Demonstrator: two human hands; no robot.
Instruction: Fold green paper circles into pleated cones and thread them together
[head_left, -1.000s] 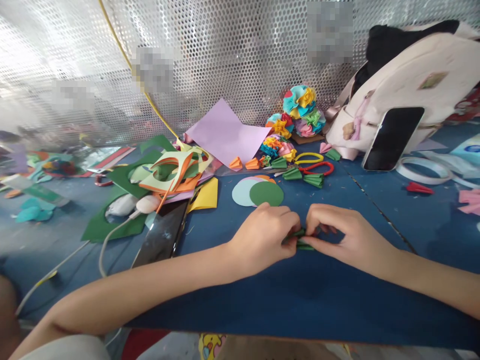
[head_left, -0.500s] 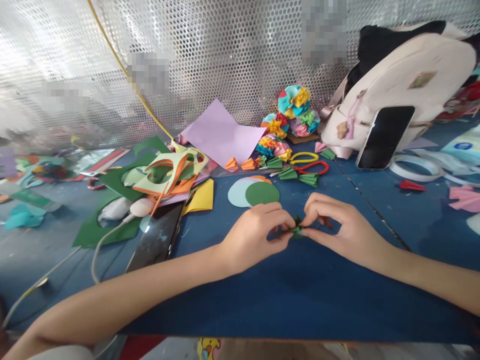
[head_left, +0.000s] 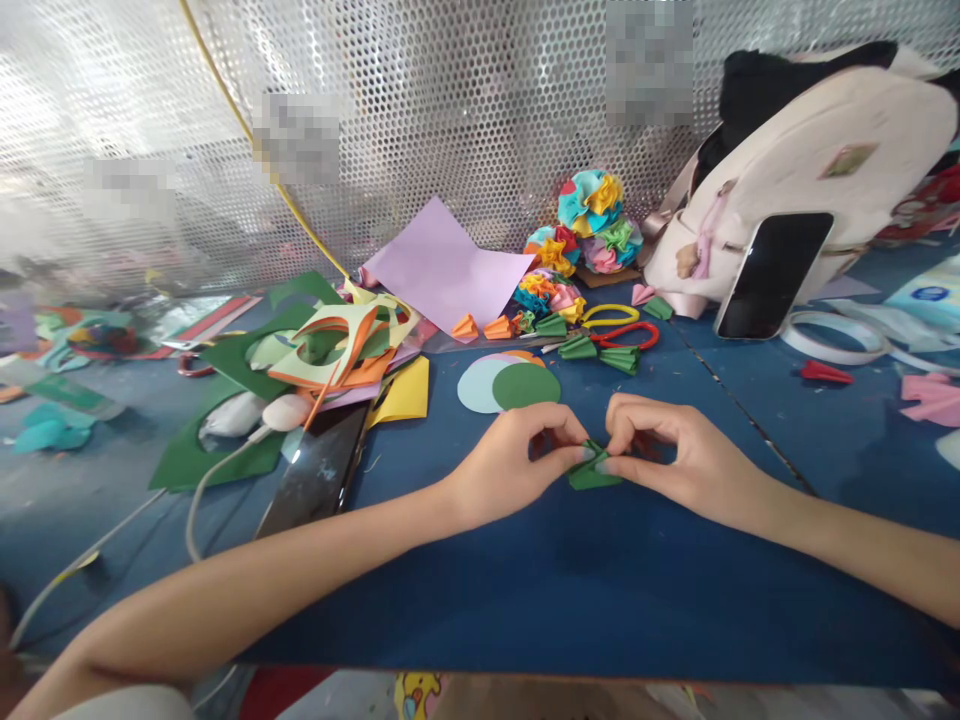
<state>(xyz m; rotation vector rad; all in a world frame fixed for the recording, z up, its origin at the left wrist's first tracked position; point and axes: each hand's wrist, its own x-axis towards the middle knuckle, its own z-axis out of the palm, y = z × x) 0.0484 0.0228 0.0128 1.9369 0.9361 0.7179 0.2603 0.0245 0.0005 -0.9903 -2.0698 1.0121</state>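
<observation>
A small piece of folded green paper (head_left: 592,474) is pinched between my two hands above the blue table (head_left: 525,590). My left hand (head_left: 517,460) grips its left side with thumb and forefinger. On the other side my right hand (head_left: 667,450) holds it the same way, the fingertips nearly meeting. Creases show at the paper's top, and its wider part spreads downward. Just beyond my left hand lie overlapping paper circles, a green circle (head_left: 526,386) over a pale blue circle (head_left: 478,384). Several folded green pieces (head_left: 619,358) rest farther back.
Scissors (head_left: 630,336) with red and yellow handles lie behind the hands. Colourful paper balls (head_left: 591,202) stand by the perforated metal wall. A phone (head_left: 776,275) leans on a pale backpack (head_left: 810,170), near a tape roll (head_left: 832,338). Paper scraps (head_left: 341,345) and a dark phone (head_left: 315,465) sit left.
The green paper has turned so its broad face shows below my fingertips. My fingers have shifted slightly along it, both hands still pinching.
</observation>
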